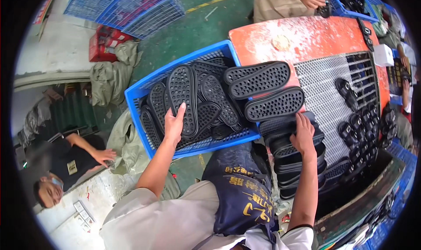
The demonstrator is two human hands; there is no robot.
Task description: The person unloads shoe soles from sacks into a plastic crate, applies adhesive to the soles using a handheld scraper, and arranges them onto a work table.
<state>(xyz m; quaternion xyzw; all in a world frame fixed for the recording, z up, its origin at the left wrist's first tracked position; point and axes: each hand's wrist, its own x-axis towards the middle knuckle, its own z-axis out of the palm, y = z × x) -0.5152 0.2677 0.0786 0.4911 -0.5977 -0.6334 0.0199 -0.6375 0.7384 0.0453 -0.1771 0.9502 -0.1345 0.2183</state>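
Note:
A black shoe sole point(181, 90) with a dimpled face is gripped by my left hand point(173, 124), thumb on top and the other fingers hidden beneath. It lies over a blue plastic basket point(188, 151) heaped with similar black soles point(218, 96). On the right, my right hand point(303, 134) has its bent fingers round the end of a sole atop a stack of black soles point(280, 151). Two more dimpled soles, one a pair point(258, 80) and one nearer point(275, 104), lie between the basket and the red table.
The red table point(258, 39) carries a metal mesh point(320, 88) with rows of black sandals point(359, 127) at the right. A person point(285, 4) stands across it, holding something black. Another person point(66, 162) is at the left. Blue crates point(131, 9) stand behind the basket.

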